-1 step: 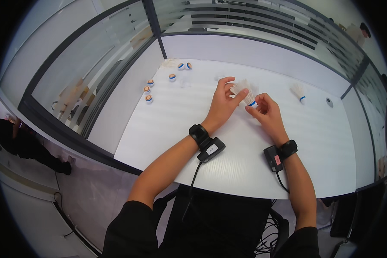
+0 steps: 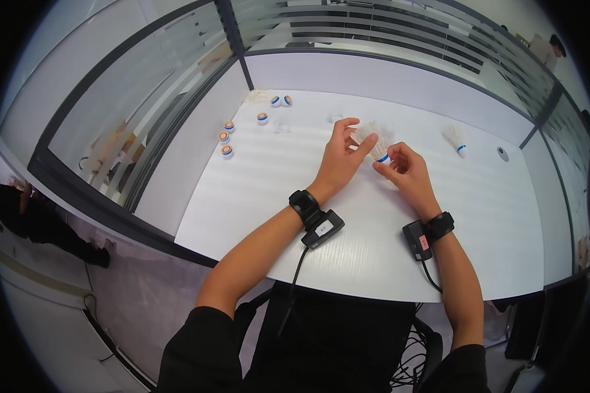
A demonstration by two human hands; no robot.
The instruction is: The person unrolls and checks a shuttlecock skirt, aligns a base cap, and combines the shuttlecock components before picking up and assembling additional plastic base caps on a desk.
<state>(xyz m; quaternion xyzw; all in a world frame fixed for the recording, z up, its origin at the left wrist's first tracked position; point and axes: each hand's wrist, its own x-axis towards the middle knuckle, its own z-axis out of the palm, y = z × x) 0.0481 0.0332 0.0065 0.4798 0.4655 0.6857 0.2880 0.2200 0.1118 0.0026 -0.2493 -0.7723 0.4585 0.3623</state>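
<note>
Between my two hands is a white feathered shuttlecock [image 2: 377,147], tilted, with a blue band round its base. My left hand [image 2: 339,160] is closed on the feathered skirt, thumb in front and fingers behind. The thumb and fingers of my right hand [image 2: 408,173] pinch the base, hiding part of it. To the right of my hands, a second shuttlecock [image 2: 455,140] with a blue band lies on its side on the white table [image 2: 347,249]. Several loose white shuttlecock bases [image 2: 227,151] with blue bands and orange-brown tops stand along the table's left side.
Loose pale feathers [image 2: 259,97] lie in the far left corner. Small clear pieces [image 2: 282,124] sit near the bases. A round grey cable hole [image 2: 502,154] is at the right. Low partitions [image 2: 373,75] enclose the table. Black cables [image 2: 292,288] hang from my wristbands.
</note>
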